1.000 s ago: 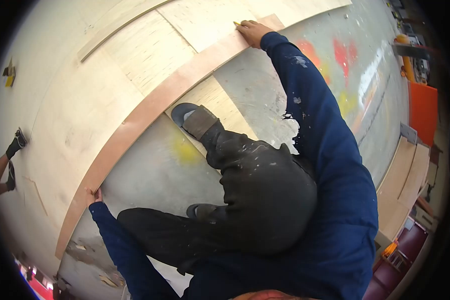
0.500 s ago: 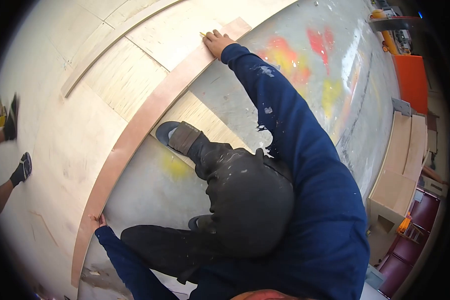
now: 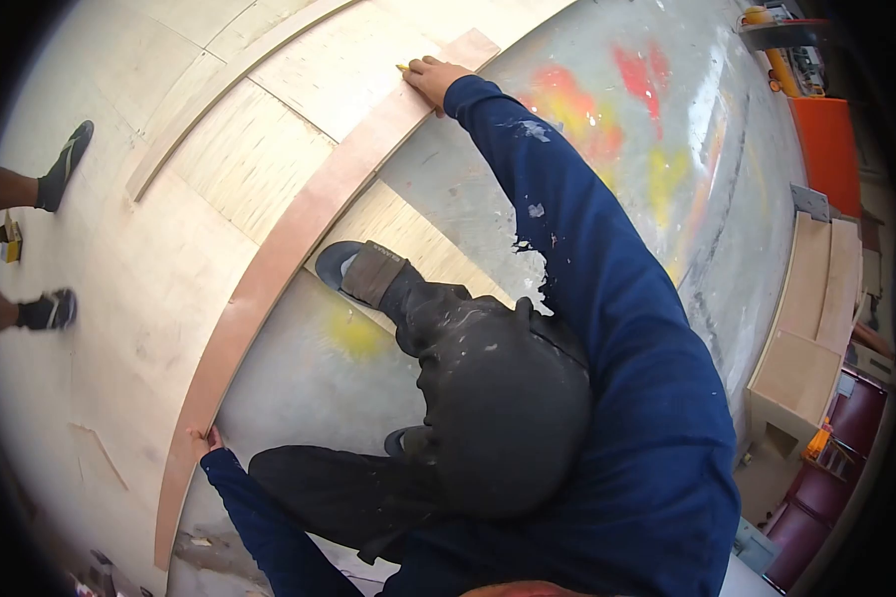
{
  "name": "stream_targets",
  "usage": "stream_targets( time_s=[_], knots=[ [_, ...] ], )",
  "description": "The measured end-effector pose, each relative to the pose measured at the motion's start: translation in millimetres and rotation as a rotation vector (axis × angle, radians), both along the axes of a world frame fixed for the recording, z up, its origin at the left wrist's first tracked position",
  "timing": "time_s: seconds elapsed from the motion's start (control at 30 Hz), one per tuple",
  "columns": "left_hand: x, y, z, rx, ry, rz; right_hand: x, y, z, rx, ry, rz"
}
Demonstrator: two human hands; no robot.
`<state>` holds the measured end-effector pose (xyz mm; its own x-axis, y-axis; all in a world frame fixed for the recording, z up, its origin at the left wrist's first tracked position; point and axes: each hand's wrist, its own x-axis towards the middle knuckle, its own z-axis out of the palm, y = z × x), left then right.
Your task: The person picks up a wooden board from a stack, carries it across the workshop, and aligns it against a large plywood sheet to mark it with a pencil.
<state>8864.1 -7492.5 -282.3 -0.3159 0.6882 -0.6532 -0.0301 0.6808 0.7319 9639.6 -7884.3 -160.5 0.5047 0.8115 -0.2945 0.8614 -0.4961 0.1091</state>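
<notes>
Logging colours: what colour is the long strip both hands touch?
The long strip is pinkish tan; head view.

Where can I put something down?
Bare pale boards lie between the reddish strip and the narrower wooden strip. Grey floor is open between the right sleeve and the wooden box. It's crowded at the left, around another person's feet and the small yellow item.

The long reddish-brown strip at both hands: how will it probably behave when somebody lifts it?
The strip looks long, narrow and thin, so it would probably flex if lifted at one end. Its slim build suggests modest weight for its length. Its broad, flat face makes rolling seem unlikely.
</notes>
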Motion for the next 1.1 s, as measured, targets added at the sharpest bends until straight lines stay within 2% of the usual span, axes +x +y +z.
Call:
stream_targets(
  time_s=[0.43,1.1],
  knots=[
    [12,-13,14,0.018,-0.036,-0.014,3,0,-11,-0.006,-0.027,0.008],
    [5,-5,6,-0.061,-0.113,-0.031,-5,0,-7,0.028,-0.034,0.000]
  ],
)
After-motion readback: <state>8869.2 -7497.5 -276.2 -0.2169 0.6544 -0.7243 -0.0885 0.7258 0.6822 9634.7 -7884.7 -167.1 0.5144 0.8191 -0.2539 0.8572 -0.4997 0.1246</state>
